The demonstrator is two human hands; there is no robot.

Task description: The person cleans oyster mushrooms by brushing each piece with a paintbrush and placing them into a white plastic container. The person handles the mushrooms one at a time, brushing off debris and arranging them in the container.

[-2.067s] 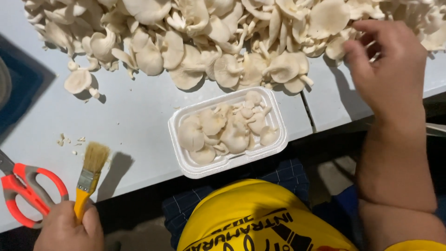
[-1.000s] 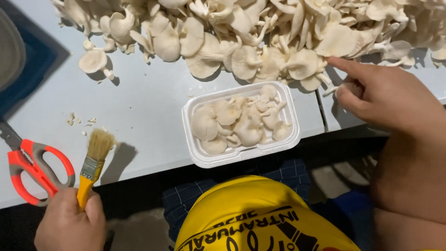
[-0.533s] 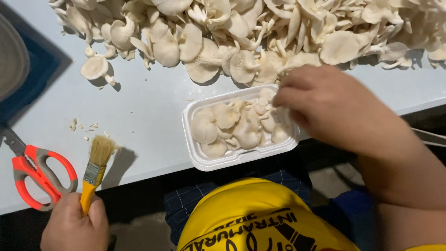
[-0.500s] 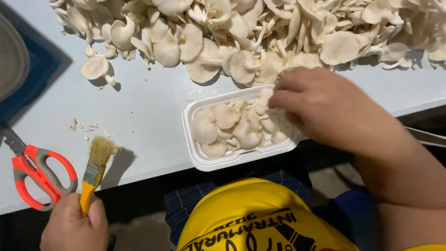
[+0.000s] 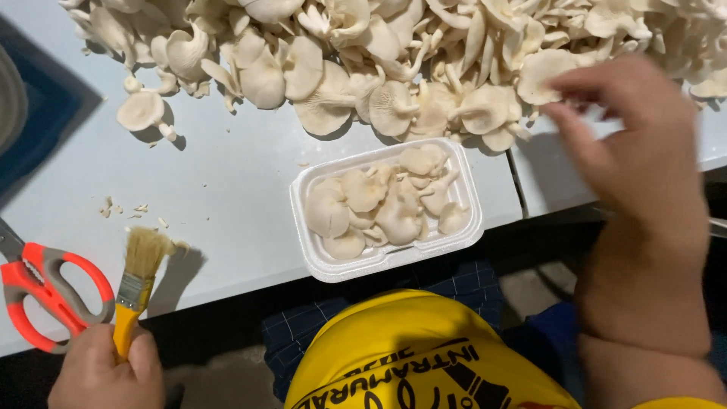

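A white foam tray [image 5: 318, 261] filled with pale oyster mushrooms [image 5: 379, 204] sits at the table's near edge. Behind it a large heap of loose oyster mushrooms [image 5: 394, 60] covers the far side of the table. My right hand [image 5: 636, 144] hovers, blurred, right of the tray with its fingers reaching toward the heap's edge; nothing is seen in it. My left hand [image 5: 106, 371] at the lower left grips the yellow handle of a small paintbrush [image 5: 136, 280], bristles pointing up over the table.
Red-handled scissors [image 5: 45, 291] lie at the left edge beside the brush. One stray mushroom [image 5: 140, 110] and small crumbs [image 5: 125, 208] lie on the grey table [image 5: 227, 189]. A dark blue mat [image 5: 38, 113] is at the far left. A seam [image 5: 516, 182] splits the tabletop.
My right hand came from the heap to the tray, pressed onto the mushrooms in it, and has now lifted away to the right, back toward the heap. The left hand has kept holding the brush.
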